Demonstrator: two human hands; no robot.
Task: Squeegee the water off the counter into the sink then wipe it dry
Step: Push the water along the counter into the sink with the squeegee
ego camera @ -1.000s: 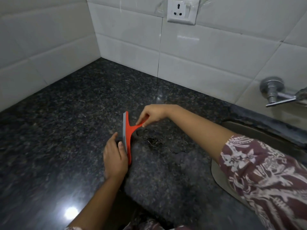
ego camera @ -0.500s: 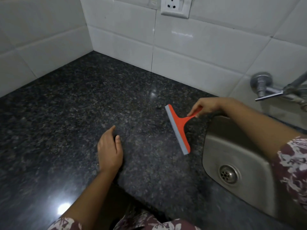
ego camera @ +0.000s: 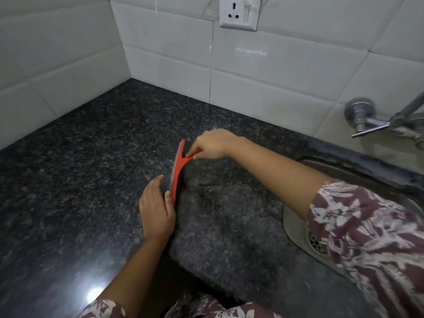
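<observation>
No writing shows anywhere. The right hand (ego camera: 213,144) pinches the handle of the orange squeegee (ego camera: 177,172), its blade standing mid-counter (ego camera: 91,157), well in from the sink (ego camera: 296,228) edge. The left hand (ego camera: 156,207) lies flat with fingers together, touching the blade's near end. A socket (ego camera: 238,13) and tap (ego camera: 367,120) are on the tiled wall.

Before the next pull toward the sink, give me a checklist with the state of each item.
1. Right hand pinching the squeegee handle: ok.
2. Blade standing on edge on the counter: ok; full contact: cannot tell.
3. Left hand beside the blade's near end, steadying: ok.
4. Path to the sink free of objects: ok.
5. Water ahead of the blade: a wet patch shows, ok.
6. Drying cloth at hand: none in view, not ok.
</observation>
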